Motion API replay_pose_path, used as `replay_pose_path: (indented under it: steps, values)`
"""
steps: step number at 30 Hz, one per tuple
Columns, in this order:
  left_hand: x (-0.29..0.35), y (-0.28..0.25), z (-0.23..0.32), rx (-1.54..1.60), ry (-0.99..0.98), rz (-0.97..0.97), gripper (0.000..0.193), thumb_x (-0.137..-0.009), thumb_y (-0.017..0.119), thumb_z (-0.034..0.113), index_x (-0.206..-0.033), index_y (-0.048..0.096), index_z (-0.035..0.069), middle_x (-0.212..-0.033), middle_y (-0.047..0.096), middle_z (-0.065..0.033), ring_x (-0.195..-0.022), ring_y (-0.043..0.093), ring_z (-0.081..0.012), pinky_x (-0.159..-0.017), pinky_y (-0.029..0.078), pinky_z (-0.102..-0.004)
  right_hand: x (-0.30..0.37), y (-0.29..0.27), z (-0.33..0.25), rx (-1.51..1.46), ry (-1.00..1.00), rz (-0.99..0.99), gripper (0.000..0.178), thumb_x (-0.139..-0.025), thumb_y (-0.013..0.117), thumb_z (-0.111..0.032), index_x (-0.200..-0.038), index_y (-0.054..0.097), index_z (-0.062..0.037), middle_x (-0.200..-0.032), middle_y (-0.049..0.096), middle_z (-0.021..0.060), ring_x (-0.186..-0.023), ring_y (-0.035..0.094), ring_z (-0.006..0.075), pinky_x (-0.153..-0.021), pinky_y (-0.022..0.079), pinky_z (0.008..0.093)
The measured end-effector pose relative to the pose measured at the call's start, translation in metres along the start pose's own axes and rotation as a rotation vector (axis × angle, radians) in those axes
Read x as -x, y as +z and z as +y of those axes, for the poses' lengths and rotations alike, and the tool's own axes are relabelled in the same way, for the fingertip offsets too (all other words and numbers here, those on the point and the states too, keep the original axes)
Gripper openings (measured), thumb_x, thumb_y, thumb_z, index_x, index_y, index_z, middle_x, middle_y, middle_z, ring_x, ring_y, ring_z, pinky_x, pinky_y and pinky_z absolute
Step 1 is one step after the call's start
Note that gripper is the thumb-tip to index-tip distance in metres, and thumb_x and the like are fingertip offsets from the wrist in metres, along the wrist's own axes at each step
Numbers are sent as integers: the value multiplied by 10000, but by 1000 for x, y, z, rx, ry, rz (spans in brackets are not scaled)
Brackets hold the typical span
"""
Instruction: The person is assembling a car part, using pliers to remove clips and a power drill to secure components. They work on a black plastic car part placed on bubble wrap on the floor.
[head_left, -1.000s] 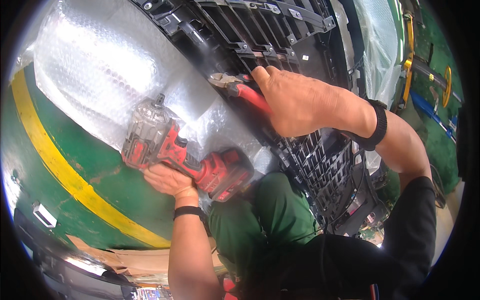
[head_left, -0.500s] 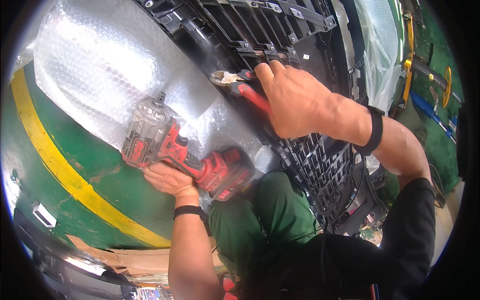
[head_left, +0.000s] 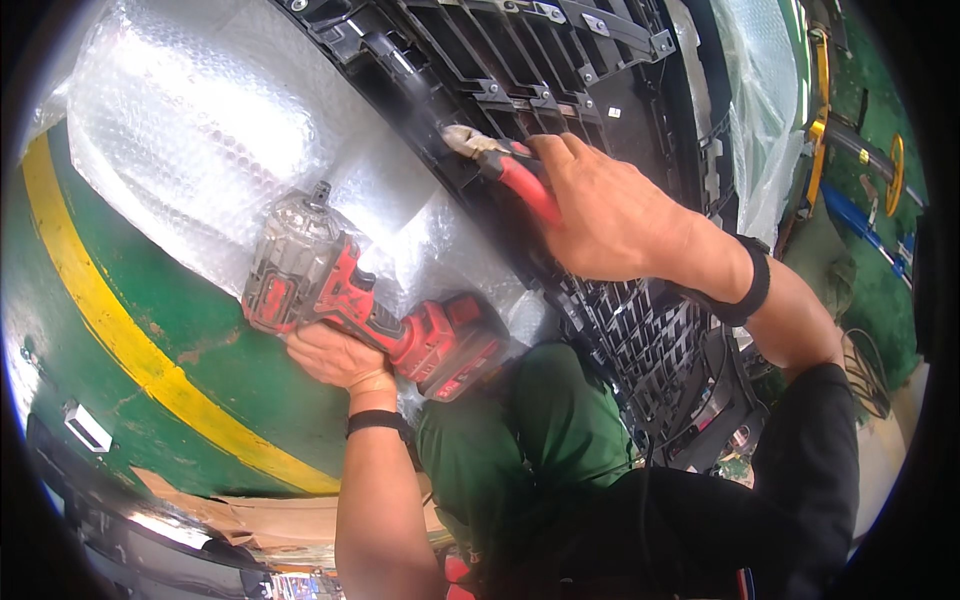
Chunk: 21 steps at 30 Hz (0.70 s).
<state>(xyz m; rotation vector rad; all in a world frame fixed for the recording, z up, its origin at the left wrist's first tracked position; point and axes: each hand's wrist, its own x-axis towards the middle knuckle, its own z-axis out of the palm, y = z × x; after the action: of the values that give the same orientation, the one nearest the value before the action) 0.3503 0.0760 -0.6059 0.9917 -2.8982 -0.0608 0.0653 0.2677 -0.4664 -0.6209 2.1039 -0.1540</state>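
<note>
My right hand (head_left: 615, 215) is closed round the red handles of a pair of cutting pliers (head_left: 520, 180). The metal jaws of the pliers point left, over the edge of a black slatted plastic grille panel (head_left: 500, 85). Lower left, my left hand (head_left: 340, 355) grips a red and black cordless impact wrench (head_left: 345, 300) by its near side, its fingers partly hidden by the tool. The wrench's square drive end points up and away over bubble wrap, and its battery end sits near my knees.
Bubble wrap (head_left: 190, 110) covers the far left beside the panel. A yellow stripe (head_left: 150, 370) curves over the green floor. Cardboard (head_left: 270, 520) lies at the near left, and clear wrap (head_left: 755, 120) stands past the panel. Yellow and blue equipment (head_left: 860, 220) is at the far right.
My right hand and the pliers have shifted slightly right and nearer to me, with the right elbow drawn in a little. The left hand and the impact wrench stay put.
</note>
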Motion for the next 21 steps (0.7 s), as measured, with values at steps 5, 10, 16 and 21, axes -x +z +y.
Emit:
replay_pose_path:
  steps: [5,10,16,21]
  values:
    - [2,2,-3,-3,12,1,502,-914,580,520,-864,414,49,-921,443,-187,-838,496,-405,-733,435,-492,4,-11,8,-162,39,-51,474,-812,577,-102,-1211,471,132,-1103,603,334,-1066,603,505,-961,480,518]
    - [2,1,-3,-4,6,-8,500,-910,586,518,-865,418,49,-930,449,-191,-843,501,-406,-733,441,-495,13,-8,11,-383,70,-17,427,-819,589,-79,-1199,495,95,-1048,610,329,-1051,597,510,-946,473,520]
    - [2,-4,3,-3,-50,-69,458,-888,651,432,-914,439,28,-977,484,-202,-937,529,-427,-804,459,-513,2,20,13,-310,-91,418,410,-833,709,-73,-1194,544,27,-1056,634,250,-1036,610,453,-905,495,499]
    - [-3,-2,3,-2,14,21,475,-911,612,489,-866,430,53,-920,465,-181,-834,511,-404,-723,451,-492,-49,25,1,-104,-333,813,387,-820,768,-108,-1160,596,-37,-1046,659,147,-1063,612,360,-910,486,453]
